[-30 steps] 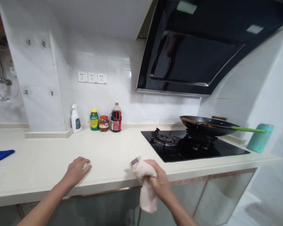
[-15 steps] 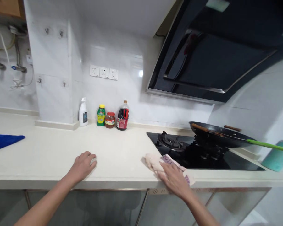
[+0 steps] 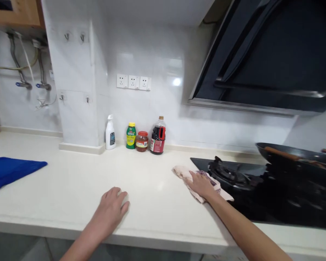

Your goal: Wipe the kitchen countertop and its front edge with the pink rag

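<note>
My right hand (image 3: 201, 184) presses down on a pale pink cloth (image 3: 182, 172) with purple print. The cloth lies crumpled on the white countertop (image 3: 152, 195), and its right side reaches the left edge of the black gas stove (image 3: 263, 203). The palm hides part of the cloth. Near the counter's front edge, my left hand (image 3: 112, 210) holds nothing, its fingers loosely bent and the thumb apart. Whether it touches the counter I cannot tell.
Along the wall stand a white spray bottle (image 3: 110, 134), a green bottle (image 3: 130, 137), a red-lidded jar (image 3: 141, 142) and a dark sauce bottle (image 3: 158, 137). A blue cloth (image 3: 13, 170) lies at left. A wok (image 3: 296, 154) sits on the stove under a black range hood (image 3: 282, 61).
My right hand has slid the cloth away from the counter's front edge, toward the wall, along the stove's left side. The view has shifted right-to-left, showing more of the left wall.
</note>
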Demonstrator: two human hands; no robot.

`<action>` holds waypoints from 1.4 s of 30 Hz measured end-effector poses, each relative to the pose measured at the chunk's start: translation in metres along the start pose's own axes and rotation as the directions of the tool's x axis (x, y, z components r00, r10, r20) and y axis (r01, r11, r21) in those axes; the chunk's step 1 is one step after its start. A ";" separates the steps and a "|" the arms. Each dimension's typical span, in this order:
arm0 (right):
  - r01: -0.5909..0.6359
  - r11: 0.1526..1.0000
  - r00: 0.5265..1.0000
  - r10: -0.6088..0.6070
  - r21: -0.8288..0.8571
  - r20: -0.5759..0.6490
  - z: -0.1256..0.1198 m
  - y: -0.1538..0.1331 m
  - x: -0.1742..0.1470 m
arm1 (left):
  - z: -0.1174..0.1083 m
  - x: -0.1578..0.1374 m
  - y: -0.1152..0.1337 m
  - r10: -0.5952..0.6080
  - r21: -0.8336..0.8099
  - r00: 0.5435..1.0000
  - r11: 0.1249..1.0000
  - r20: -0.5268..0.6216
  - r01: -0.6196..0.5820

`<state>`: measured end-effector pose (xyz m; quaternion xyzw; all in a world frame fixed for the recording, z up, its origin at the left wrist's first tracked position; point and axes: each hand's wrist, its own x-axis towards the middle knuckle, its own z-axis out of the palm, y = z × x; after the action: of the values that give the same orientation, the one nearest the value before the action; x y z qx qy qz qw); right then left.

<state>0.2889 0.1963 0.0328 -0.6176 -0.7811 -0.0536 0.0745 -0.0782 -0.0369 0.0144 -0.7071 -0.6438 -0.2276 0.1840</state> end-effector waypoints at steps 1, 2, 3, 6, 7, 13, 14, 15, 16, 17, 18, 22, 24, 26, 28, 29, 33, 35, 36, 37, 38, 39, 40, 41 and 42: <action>-0.027 1.000 1.000 0.027 0.009 0.013 0.000 -0.010 0.017 | 0.000 -0.001 0.001 0.008 0.003 1.000 1.000 -0.021 -0.008; -0.054 0.998 0.998 0.053 0.018 0.030 0.000 -0.023 0.032 | 0.000 -0.002 0.003 0.015 0.003 0.999 1.000 -0.040 -0.015; -0.073 0.997 0.996 0.072 0.028 0.047 0.000 -0.037 0.047 | -0.001 -0.003 0.004 0.020 -0.002 0.998 1.000 -0.056 -0.020; -0.046 0.997 0.995 0.040 0.068 0.089 -0.002 -0.092 0.079 | 0.001 -0.003 0.005 0.019 -0.028 0.997 0.999 -0.081 -0.022; -0.010 0.996 0.995 0.001 0.087 0.103 -0.003 -0.114 0.086 | 0.002 -0.003 0.005 0.014 -0.035 0.997 0.999 -0.082 -0.017; 0.350 0.909 0.908 -0.388 0.225 0.158 -0.020 -0.253 0.066 | 0.010 -0.004 0.000 -0.031 -0.016 0.987 0.999 -0.157 0.029; 0.418 0.875 0.873 -0.461 0.245 0.158 -0.024 -0.269 0.052 | 0.009 -0.004 0.000 -0.048 -0.008 0.982 0.999 -0.181 0.047; 0.480 0.838 0.835 -0.527 0.261 0.157 -0.027 -0.280 0.037 | 0.008 -0.004 0.000 -0.068 -0.003 0.978 0.998 -0.198 0.069; 0.533 0.801 0.797 -0.584 0.271 0.157 -0.031 -0.287 0.021 | 0.007 -0.003 0.000 -0.089 -0.001 0.974 0.996 -0.207 0.091; 0.583 0.763 0.757 -0.635 0.280 0.156 -0.034 -0.290 0.004 | 0.004 -0.003 0.001 -0.109 -0.002 0.972 0.994 -0.207 0.111; 0.625 0.725 0.718 -0.679 0.290 0.152 -0.036 -0.287 -0.013 | 0.002 -0.002 0.002 -0.125 -0.004 0.972 0.992 -0.201 0.127; 0.655 0.687 0.694 -0.712 0.316 0.108 -0.039 -0.236 -0.066 | -0.003 -0.002 0.002 -0.139 -0.012 0.978 0.990 -0.154 0.139; 0.565 0.780 0.792 -0.604 0.270 0.086 -0.036 -0.195 -0.081 | -0.003 -0.003 0.002 -0.136 -0.019 0.984 0.991 -0.117 0.134; 0.438 0.876 0.887 -0.458 0.200 0.064 -0.030 -0.148 -0.091 | -0.001 -0.005 0.000 -0.131 -0.021 0.988 0.991 -0.084 0.129; 0.315 0.938 0.946 -0.324 0.146 0.035 -0.019 -0.099 -0.097 | -0.001 -0.008 -0.004 -0.108 -0.021 0.990 0.994 -0.089 0.107; 0.269 0.955 0.962 -0.274 0.128 0.017 -0.012 -0.075 -0.099 | -0.002 -0.011 -0.008 -0.090 -0.022 0.990 0.996 -0.104 0.088; 0.196 0.979 0.980 -0.194 0.049 -0.034 0.020 0.005 -0.089 | -0.020 -0.026 -0.043 -0.084 0.003 0.986 0.996 -0.145 0.085; 0.151 0.988 0.987 -0.150 0.016 -0.050 0.031 0.025 -0.071 | -0.036 -0.036 -0.072 -0.151 0.029 0.982 0.987 -0.117 0.156; 0.113 0.994 0.992 -0.113 0.010 -0.059 0.035 0.027 -0.059 | -0.045 -0.041 -0.087 -0.201 0.044 0.975 0.978 -0.095 0.206; 0.067 0.998 0.996 -0.067 0.010 -0.065 0.037 0.024 -0.046 | -0.053 -0.046 -0.101 -0.258 0.059 0.963 0.963 -0.072 0.262; 0.023 1.000 0.997 -0.022 0.014 -0.068 0.037 0.016 -0.032 | -0.060 -0.051 -0.113 -0.318 0.070 0.947 0.945 -0.052 0.321; -0.015 1.000 0.998 0.016 0.019 -0.063 0.037 0.004 -0.017 | -0.065 -0.055 -0.123 -0.374 0.076 0.927 0.924 -0.036 0.375; -0.049 0.998 0.997 0.050 0.025 -0.055 0.035 -0.013 -0.003 | -0.068 -0.058 -0.130 -0.419 0.072 0.908 0.905 -0.027 0.420; -0.074 0.997 0.996 0.076 0.033 -0.047 0.032 -0.034 0.011 | -0.070 -0.060 -0.134 -0.449 0.060 0.893 0.891 -0.029 0.450; -0.095 0.994 0.994 0.097 0.045 -0.041 0.028 -0.058 0.024 | -0.070 -0.062 -0.135 -0.466 0.043 0.884 0.883 -0.042 0.467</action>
<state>0.2253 0.2110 0.0103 -0.6515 -0.7496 -0.0461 0.1071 -0.2229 -0.1130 0.0327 -0.5229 -0.7977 -0.2593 0.1520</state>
